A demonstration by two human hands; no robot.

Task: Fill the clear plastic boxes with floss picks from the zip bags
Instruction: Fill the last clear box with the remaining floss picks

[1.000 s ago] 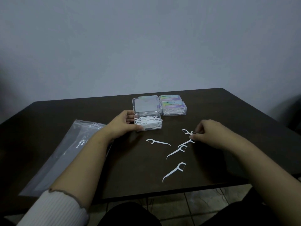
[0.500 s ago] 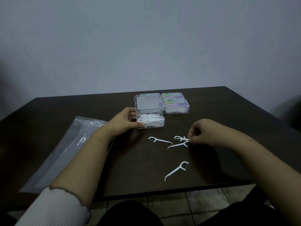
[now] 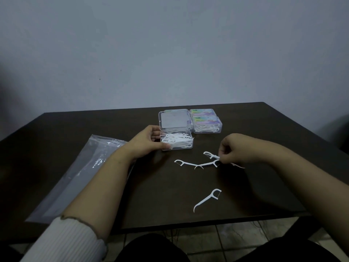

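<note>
Loose picks point(image 3: 207, 199) lie at six o'clock of the open box point(image 3: 176, 141), pick-filled, gripped by left hand point(image 3: 149, 141); right hand point(image 3: 233, 148) pinches picks point(image 3: 211, 155).

open clear box point(image 3: 176, 141): near table's far edge, lid up, heaped with white picks | two shut boxes point(image 3: 206, 122): just beside it, toward right edge | loose picks point(image 3: 196, 164): mid-table; one point(image 3: 206, 199) near front edge | zip bag point(image 3: 79, 174): flat, left front corner
</note>
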